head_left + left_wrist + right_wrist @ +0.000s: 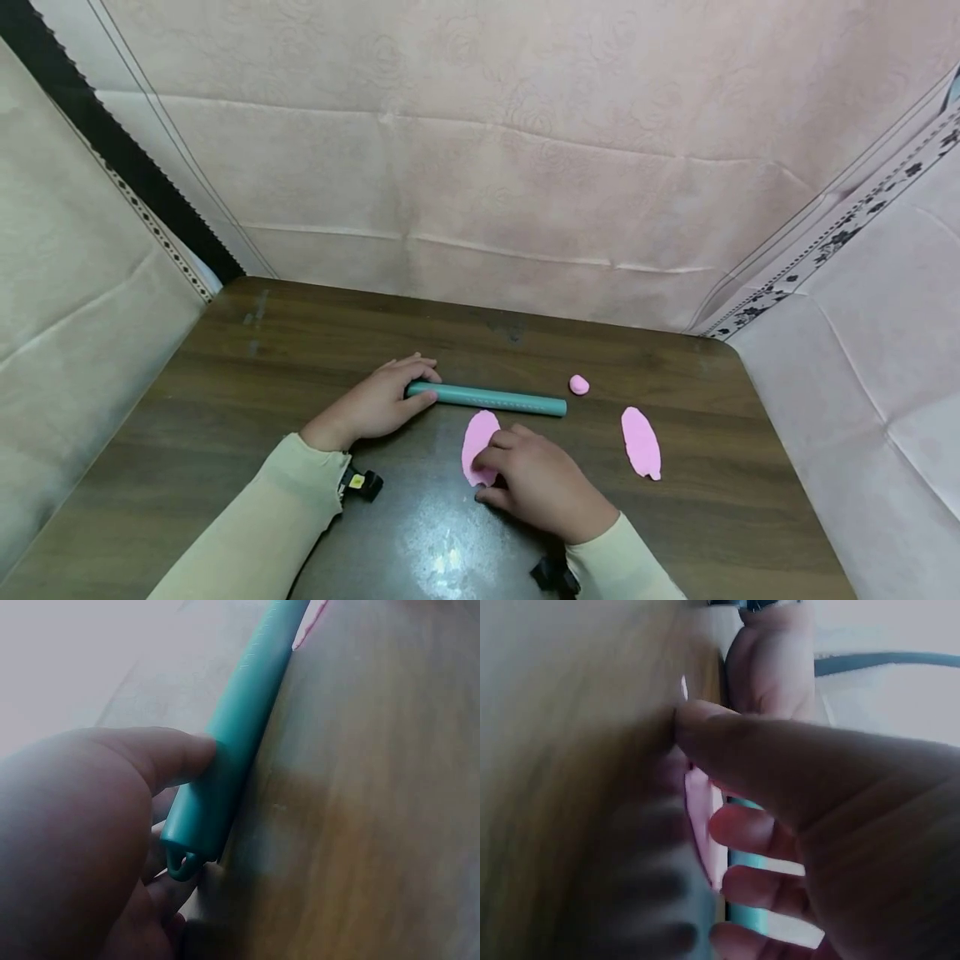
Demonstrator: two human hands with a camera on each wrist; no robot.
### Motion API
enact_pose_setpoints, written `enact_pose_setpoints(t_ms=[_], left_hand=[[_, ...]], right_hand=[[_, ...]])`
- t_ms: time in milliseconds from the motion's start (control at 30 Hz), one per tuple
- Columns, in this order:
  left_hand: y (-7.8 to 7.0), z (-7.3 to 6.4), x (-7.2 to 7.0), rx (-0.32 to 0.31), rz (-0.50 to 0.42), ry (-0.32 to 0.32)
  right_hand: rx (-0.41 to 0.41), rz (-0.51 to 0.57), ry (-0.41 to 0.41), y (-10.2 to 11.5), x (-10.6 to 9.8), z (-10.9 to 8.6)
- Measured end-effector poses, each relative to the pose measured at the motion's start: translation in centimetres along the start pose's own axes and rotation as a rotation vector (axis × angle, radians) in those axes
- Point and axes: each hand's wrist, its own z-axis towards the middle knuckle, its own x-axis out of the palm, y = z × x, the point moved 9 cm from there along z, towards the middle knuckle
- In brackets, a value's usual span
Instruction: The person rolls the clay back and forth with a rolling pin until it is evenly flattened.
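A teal plastic rolling pin with a small loop at one end lies across the table. My left hand grips its left end, the thumb pressed on top and the fingers on the far side. Close below the pin lies a flattened pink oval of modelling clay. Over its near end is my right hand; the fingers touch it and the thumb is at its edge, a gap between them. From the right wrist, the clay shows partly behind the thumb, and the index finger is largely hidden.
A second flattened pink oval lies to the right. A small pink lump sits past the pin's right end. The brown wooden table is enclosed by pale cloth walls at the back and both sides.
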Motion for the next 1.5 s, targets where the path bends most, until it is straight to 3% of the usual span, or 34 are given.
enact_pose_setpoints(t_ms=[267, 467, 700, 833, 1033, 1133, 1333, 1400, 1500], left_hand=[[0.3, 0.0, 0.1, -0.012, 0.008, -0.002], [0.4, 0.1, 0.3, -0.013, 0.014, 0.001], [0.2, 0.1, 0.4, -0.014, -0.006, 0.001], [0.2, 0.0, 0.2, -0.015, -0.003, -0.005], [0.1, 0.0, 0.2, -0.001, 0.001, 0.001], [0.2, 0.1, 0.3, -0.001, 0.002, 0.003], [0.4, 0.1, 0.2, -0.020, 0.007, 0.001], [0.4, 0.0, 0.2, -0.024, 0.005, 0.002], [0.4, 0.1, 0.2, -0.019, 0.005, 0.003]], right_hand=[[-0.061, -0.057, -0.063, 0.4, -0.4, 0.1], [-0.043, -0.066, -0.071, 0.4, -0.8, -0.1], [-0.142, -0.211, -0.140, 1.8, -1.3, 0.3], [-0.131, -0.183, -0.093, 1.6, -1.2, 0.7], [-0.091, -0.013, 0.034, 0.9, -0.5, 0.6], [-0.125, -0.055, 0.065, 1.1, -0.4, 0.4], [-0.291, -0.320, -0.055, 2.7, -0.8, 0.4], [-0.291, -0.306, -0.084, 2.7, -1.0, 0.6], [-0.216, -0.210, -0.087, 1.7, -1.3, 1.1]])
